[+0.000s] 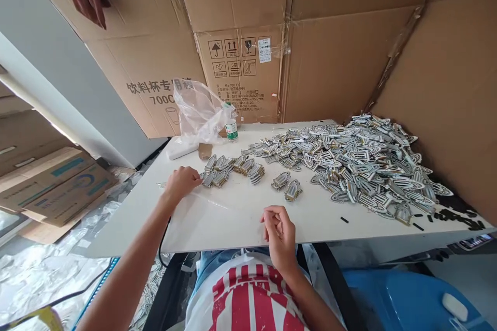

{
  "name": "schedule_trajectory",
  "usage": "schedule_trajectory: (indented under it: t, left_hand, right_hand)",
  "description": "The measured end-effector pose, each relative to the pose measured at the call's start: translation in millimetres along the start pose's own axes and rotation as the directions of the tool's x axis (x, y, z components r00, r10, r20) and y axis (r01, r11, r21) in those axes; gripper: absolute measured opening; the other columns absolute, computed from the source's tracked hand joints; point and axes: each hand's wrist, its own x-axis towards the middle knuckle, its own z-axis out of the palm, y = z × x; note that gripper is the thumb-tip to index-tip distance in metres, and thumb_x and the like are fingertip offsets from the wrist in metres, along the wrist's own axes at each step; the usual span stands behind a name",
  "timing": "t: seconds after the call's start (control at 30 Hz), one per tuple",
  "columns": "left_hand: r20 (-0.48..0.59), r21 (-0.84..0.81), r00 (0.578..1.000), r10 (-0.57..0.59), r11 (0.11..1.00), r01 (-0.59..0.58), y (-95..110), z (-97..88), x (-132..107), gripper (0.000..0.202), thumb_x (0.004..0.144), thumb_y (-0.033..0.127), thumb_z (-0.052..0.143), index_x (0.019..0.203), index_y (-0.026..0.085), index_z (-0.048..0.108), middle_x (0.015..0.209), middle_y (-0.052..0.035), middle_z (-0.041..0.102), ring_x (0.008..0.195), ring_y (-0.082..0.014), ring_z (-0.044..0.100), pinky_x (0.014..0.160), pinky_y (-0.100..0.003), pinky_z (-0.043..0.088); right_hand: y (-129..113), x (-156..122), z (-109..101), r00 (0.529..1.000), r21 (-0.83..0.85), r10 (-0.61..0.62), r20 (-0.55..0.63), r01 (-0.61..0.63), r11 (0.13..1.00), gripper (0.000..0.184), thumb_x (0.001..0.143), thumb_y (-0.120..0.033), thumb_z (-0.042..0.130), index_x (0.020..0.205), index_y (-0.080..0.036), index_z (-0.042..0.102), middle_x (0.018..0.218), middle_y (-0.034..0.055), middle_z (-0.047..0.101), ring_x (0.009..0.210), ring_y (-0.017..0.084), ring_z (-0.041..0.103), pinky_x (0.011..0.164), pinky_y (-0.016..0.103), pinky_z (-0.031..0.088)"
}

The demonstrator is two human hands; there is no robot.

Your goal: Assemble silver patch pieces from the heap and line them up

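My left hand [183, 180] lies over the white table with its fingers curled together. Its fingertips reach the left edge of a group of small stacks of flat silver-grey slotted pieces [220, 164]; anything between them is hidden. Close to the front edge, my right hand [278, 227] is loosely closed, and the inside of its grip cannot be seen. Two more small stacks, one slotted-piece stack [281, 180] and another slotted-piece stack [293, 190], lie just beyond the right hand. A large loose heap of the same pieces [361, 158] covers the right side of the table [229, 217].
At the back stand a small bottle [231, 129] and a clear plastic bag [198, 108], with a brown cardboard scrap [205, 151] nearby. Cardboard walls [334, 62] enclose the table. Short black strips [460, 217] lie at the right corner, above a blue plastic tub [404, 295].
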Motion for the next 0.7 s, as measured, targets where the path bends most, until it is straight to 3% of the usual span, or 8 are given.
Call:
schedule_trajectory:
  t: [0.17, 0.23, 0.3, 0.4, 0.53, 0.63, 0.7]
  left_hand:
    - [0.083, 0.021, 0.996, 0.017, 1.0, -0.018, -18.0, 9.7, 10.8, 0.028, 0.088, 0.041, 0.058, 0.077, 0.027, 0.08, 0.085, -0.0058, 0.079, 0.085, -0.0263, 0.071, 0.071, -0.032, 0.041]
    - [0.083, 0.028, 0.996, 0.029, 0.999, -0.032, -19.9, 1.8, 13.8, 0.029, 0.09, 0.04, 0.056, 0.077, 0.027, 0.079, 0.09, -0.0057, 0.08, 0.087, -0.0269, 0.072, 0.072, -0.033, 0.044]
    - [0.035, 0.035, 0.997, 0.074, 0.997, -0.075, -12.7, -12.4, 19.8, 0.029, 0.093, 0.039, 0.054, 0.089, 0.028, 0.081, 0.096, -0.0055, 0.081, 0.091, -0.0273, 0.074, 0.076, -0.034, 0.047]
    - [-0.039, -0.057, 0.976, 0.215, 0.975, -0.217, 16.0, -37.6, 42.1, 0.035, 0.098, 0.043, 0.052, 0.116, 0.028, 0.078, 0.107, -0.0044, 0.082, 0.098, -0.0259, 0.075, 0.084, -0.035, 0.052]
    - [-0.052, -0.286, 0.92, 0.389, 0.876, -0.387, 67.6, -56.9, 101.6, 0.05, 0.096, 0.045, 0.058, 0.142, 0.026, 0.063, 0.125, -0.0061, 0.078, 0.098, -0.0208, 0.076, 0.095, -0.036, 0.056]
    - [-0.103, -0.317, 0.901, 0.421, 0.845, -0.43, 99.0, -58.8, 154.8, 0.07, 0.093, 0.043, 0.064, 0.158, 0.022, 0.047, 0.146, -0.0156, 0.066, 0.105, -0.0242, 0.074, 0.1, -0.041, 0.057]
    - [-0.215, -0.278, 0.907, 0.362, 0.868, -0.412, 113.5, -59.4, 185.2, 0.08, 0.092, 0.041, 0.067, 0.164, 0.02, 0.038, 0.156, -0.0209, 0.054, 0.113, -0.0277, 0.071, 0.106, -0.045, 0.055]
  right_hand:
    - [8.0, -2.4, 0.9, 0.996, 0.008, 0.03, -0.08, -0.029, 1.0, 0.031, 0.105, -0.052, 0.064, 0.102, -0.021, 0.068, 0.08, 0.001, 0.067, 0.051, 0.01, 0.051, 0.048, 0.024, 0.046]
    - [11.0, -5.1, 2.9, 0.991, 0.022, 0.06, -0.116, -0.058, 0.998, 0.03, 0.106, -0.05, 0.064, 0.103, -0.021, 0.069, 0.08, 0.0007, 0.066, 0.051, 0.01, 0.052, 0.048, 0.023, 0.046]
    - [13.3, -7.6, 5.6, 0.982, 0.036, 0.075, -0.171, -0.07, 0.997, 0.029, 0.105, -0.05, 0.066, 0.102, -0.021, 0.069, 0.077, 0.0, 0.066, 0.049, 0.01, 0.051, 0.046, 0.023, 0.044]
    - [15.0, -9.6, 10.2, 0.963, 0.053, 0.095, -0.251, -0.084, 0.995, 0.03, 0.103, -0.05, 0.069, 0.1, -0.02, 0.07, 0.075, -0.0006, 0.065, 0.045, 0.008, 0.046, 0.043, 0.022, 0.04]
    - [14.5, -8.5, 13.9, 0.957, 0.076, 0.126, -0.263, -0.11, 0.991, 0.034, 0.1, -0.053, 0.073, 0.096, -0.019, 0.071, 0.069, -0.0017, 0.062, 0.042, 0.008, 0.044, 0.041, 0.022, 0.034]
    - [14.3, -7.0, 14.3, 0.946, 0.084, 0.162, -0.281, -0.144, 0.986, 0.036, 0.098, -0.055, 0.074, 0.094, -0.019, 0.072, 0.066, -0.0025, 0.06, 0.04, 0.008, 0.042, 0.04, 0.022, 0.033]
    - [15.2, -6.7, 14.0, 0.934, 0.085, 0.182, -0.307, -0.163, 0.983, 0.036, 0.097, -0.056, 0.074, 0.094, -0.02, 0.071, 0.065, -0.0029, 0.059, 0.04, 0.008, 0.04, 0.04, 0.022, 0.034]
